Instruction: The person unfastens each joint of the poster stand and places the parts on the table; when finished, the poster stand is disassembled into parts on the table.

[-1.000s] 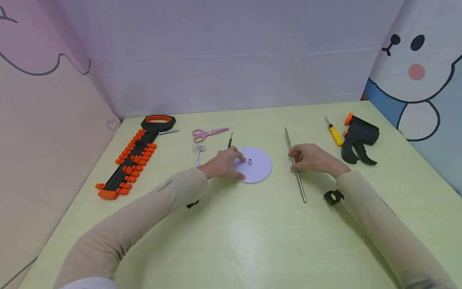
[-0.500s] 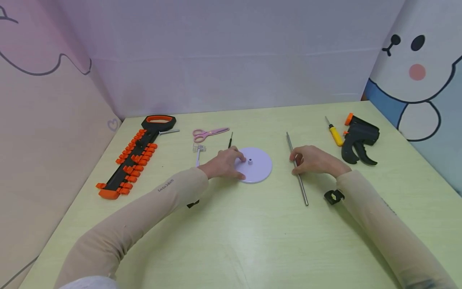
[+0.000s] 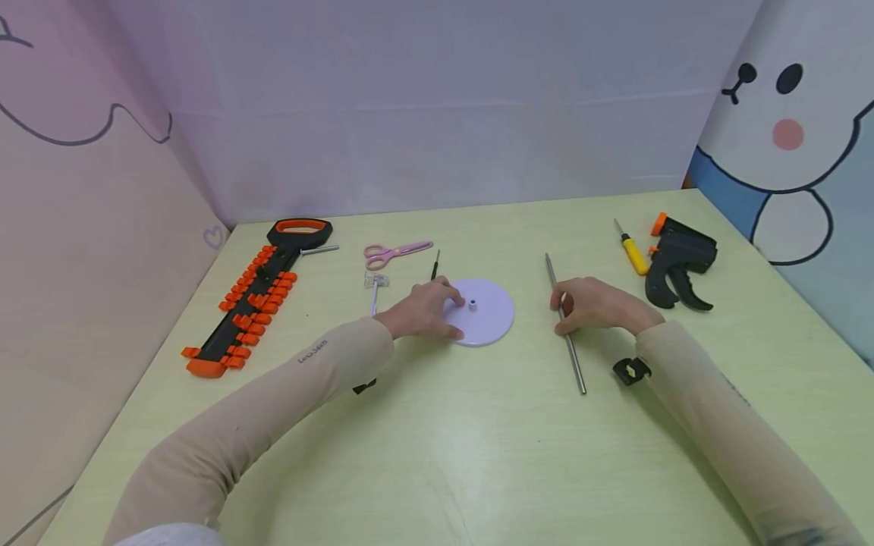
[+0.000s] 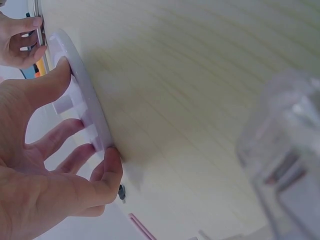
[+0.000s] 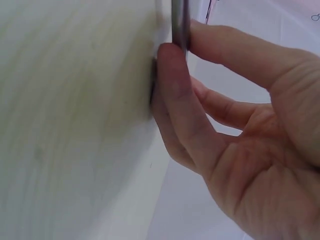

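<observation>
A round lilac disc [image 3: 488, 315] with a small centre post lies flat on the pale green table [image 3: 437, 455]. My left hand [image 3: 423, 309] grips its left edge, thumb on one side and fingers on the other; the left wrist view shows the disc [image 4: 82, 100] held in my left hand [image 4: 55, 155]. A thin metal rod [image 3: 573, 356] lies to the right of the disc, pointing away from me. My right hand [image 3: 590, 303] pinches the rod near its middle. In the right wrist view the rod [image 5: 180, 20] sits between thumb and forefinger of my right hand [image 5: 215, 115].
A black and orange bar tool [image 3: 256, 303] lies at the left. Pink scissors [image 3: 396, 252], a small black screwdriver [image 3: 435, 267] and a clear plastic piece [image 3: 375, 281] sit behind the disc. A yellow screwdriver [image 3: 633, 252], a black clamp [image 3: 676, 262] and a black clip [image 3: 631, 371] lie on the right.
The rod has slid a little toward me and to the right under my right hand. My left hand and the disc have stayed put.
</observation>
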The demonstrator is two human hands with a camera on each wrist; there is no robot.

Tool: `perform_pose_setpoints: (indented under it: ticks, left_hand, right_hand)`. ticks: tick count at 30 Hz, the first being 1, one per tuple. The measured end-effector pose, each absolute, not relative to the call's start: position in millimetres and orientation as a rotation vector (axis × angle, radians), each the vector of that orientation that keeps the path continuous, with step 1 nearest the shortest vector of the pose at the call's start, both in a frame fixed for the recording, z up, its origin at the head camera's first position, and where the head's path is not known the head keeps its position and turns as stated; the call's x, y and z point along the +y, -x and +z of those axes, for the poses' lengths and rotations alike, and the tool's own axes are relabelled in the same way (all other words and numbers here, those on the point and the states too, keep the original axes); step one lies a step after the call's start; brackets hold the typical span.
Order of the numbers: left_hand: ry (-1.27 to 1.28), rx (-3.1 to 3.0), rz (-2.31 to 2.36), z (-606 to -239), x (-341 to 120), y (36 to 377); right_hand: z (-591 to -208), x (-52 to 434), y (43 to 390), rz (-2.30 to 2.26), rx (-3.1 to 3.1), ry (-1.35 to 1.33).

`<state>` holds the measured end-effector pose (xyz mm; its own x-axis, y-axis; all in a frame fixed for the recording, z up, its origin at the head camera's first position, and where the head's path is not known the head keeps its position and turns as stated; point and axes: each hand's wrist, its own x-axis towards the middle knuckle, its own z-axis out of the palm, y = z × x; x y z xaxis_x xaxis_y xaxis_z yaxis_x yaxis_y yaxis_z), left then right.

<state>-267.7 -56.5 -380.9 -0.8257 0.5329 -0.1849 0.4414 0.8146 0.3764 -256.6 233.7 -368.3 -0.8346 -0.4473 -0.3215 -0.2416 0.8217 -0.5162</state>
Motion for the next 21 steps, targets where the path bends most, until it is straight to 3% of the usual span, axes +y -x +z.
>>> perform_pose_setpoints:
  ticks: [21]
  left_hand:
    - [-0.756, 2.729, 0.425, -380.5, -55.7, 266.9]
  right_hand:
    - [-367.8, 235.0, 255.1, -0.645, 2.542, 0.493]
